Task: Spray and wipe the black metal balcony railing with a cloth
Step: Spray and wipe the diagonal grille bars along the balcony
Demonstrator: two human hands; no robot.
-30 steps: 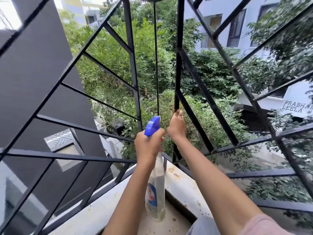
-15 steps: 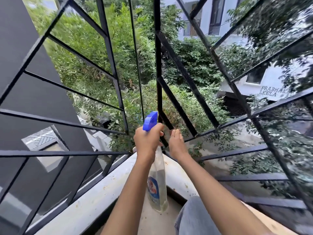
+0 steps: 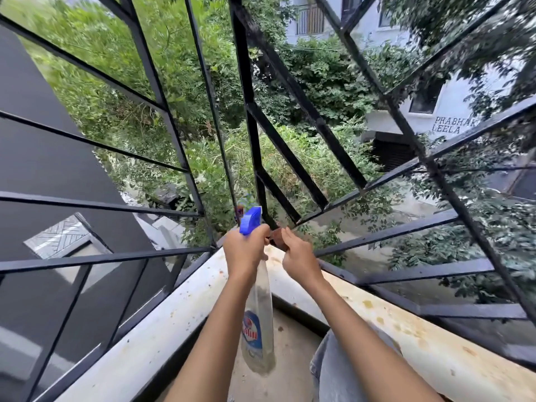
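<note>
Black railing (image 3: 251, 134); left grip (image 3: 245, 250) curled round spray bottle (image 3: 258, 329); right grip (image 3: 298, 256) pinching cloth (image 3: 279, 238).

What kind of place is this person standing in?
Most likely an upper-floor balcony: a black metal railing fences a stained white ledge, with shrubs below and a neighbouring building opposite.

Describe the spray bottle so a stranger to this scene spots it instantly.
Look where the black railing meets the stained white ledge at the corner. There the left hand grips a spray bottle hanging below the fist. Its clear body and bright blue trigger head set it apart from the brown cloth in the right hand.
</note>
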